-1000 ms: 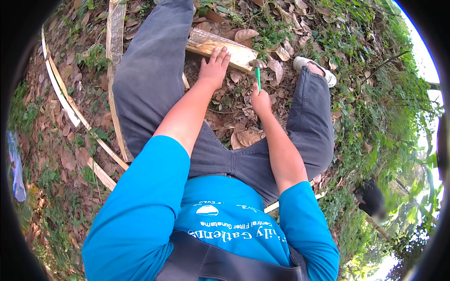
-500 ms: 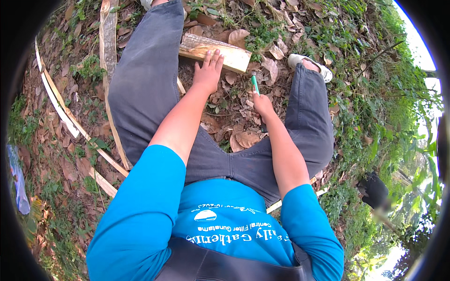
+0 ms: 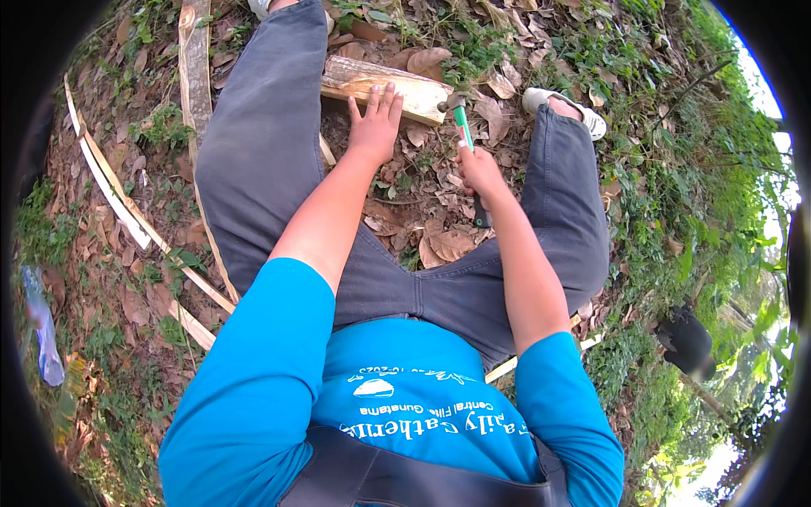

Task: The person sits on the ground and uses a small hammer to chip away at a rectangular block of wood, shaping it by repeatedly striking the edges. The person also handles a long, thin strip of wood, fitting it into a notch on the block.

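Leafy ground beneath, left hand splays across wood block, right hand clasps hammer

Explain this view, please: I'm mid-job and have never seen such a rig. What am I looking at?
No machine here, just a person's two bare hands. The picture comes from the left of two fisheye cameras worn on the head, looking down; straight edges bend near its rim. The left hand rests on a wood block lying on leafy ground. The right hand grips a hammer by its handle, the metal end close to the block's right end; whether they touch is unclear. Wood strips lie farther left.
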`<state>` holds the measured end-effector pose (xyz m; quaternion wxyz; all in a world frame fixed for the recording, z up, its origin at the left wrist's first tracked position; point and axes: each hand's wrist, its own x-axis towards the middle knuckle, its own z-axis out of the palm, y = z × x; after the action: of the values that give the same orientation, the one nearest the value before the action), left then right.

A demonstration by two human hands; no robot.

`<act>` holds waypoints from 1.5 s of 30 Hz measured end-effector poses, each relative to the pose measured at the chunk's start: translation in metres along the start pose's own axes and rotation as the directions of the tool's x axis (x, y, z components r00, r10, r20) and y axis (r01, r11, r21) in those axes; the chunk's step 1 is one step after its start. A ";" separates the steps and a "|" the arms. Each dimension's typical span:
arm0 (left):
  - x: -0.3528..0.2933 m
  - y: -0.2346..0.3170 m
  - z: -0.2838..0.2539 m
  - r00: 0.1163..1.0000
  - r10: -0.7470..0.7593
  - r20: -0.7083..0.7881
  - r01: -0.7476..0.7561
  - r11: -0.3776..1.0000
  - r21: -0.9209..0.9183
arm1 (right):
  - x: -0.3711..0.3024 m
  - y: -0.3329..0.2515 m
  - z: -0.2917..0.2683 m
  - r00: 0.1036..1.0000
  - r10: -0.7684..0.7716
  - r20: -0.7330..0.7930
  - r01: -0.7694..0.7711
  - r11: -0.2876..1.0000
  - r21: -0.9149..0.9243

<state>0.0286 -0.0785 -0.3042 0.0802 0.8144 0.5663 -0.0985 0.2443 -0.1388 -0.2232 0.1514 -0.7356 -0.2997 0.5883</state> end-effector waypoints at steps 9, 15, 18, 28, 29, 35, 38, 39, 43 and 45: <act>0.051 0.015 -0.016 0.980 0.164 -0.114 -0.143 0.975 0.170 | -0.114 -0.037 -0.078 0.945 -0.326 -0.035 0.315 0.873 0.371; 0.090 0.030 -0.044 0.960 0.276 0.039 -0.278 0.957 0.078 | -0.066 0.007 -0.058 0.974 -0.176 -0.146 0.225 0.844 0.487; 0.086 0.022 -0.053 0.944 0.331 0.005 -0.331 0.943 0.034 | -0.052 0.011 -0.059 0.973 -0.158 -0.168 0.220 0.855 0.470; 0.033 -0.038 -0.140 0.836 0.537 -0.108 -0.543 0.788 -0.290 | -0.053 0.000 -0.055 0.944 -0.261 -0.200 0.313 0.899 0.306; 0.028 -0.038 -0.148 0.837 0.540 -0.090 -0.533 0.768 -0.355 | -0.053 0.001 -0.053 0.938 -0.277 -0.207 0.330 0.896 0.298; 0.009 -0.035 -0.187 0.828 0.556 0.065 -0.472 0.756 -0.454 | -0.056 0.004 -0.042 0.925 -0.341 -0.171 0.376 0.888 0.263; 0.002 -0.022 -0.200 0.767 0.628 0.130 -0.489 0.704 -0.515 | -0.056 0.004 -0.038 0.873 -0.444 -0.201 0.471 0.874 0.119; 0.000 -0.015 -0.203 0.734 0.660 0.158 -0.497 0.682 -0.537 | -0.050 0.008 -0.035 0.838 -0.498 -0.224 0.523 0.850 0.067; -0.003 -0.001 -0.201 0.678 0.672 0.298 -0.469 0.707 -0.529 | -0.029 0.022 -0.020 0.752 -0.619 -0.225 0.654 0.743 0.143; -0.004 -0.010 -0.187 0.680 0.647 0.346 -0.432 0.734 -0.523 | -0.039 0.015 -0.019 0.809 -0.578 -0.104 0.585 0.780 0.220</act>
<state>0.0307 -0.0331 -0.1221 0.4163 0.8564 0.2592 -0.1619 0.2614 -0.1719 -0.1961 0.4183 -0.5922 -0.4355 0.5335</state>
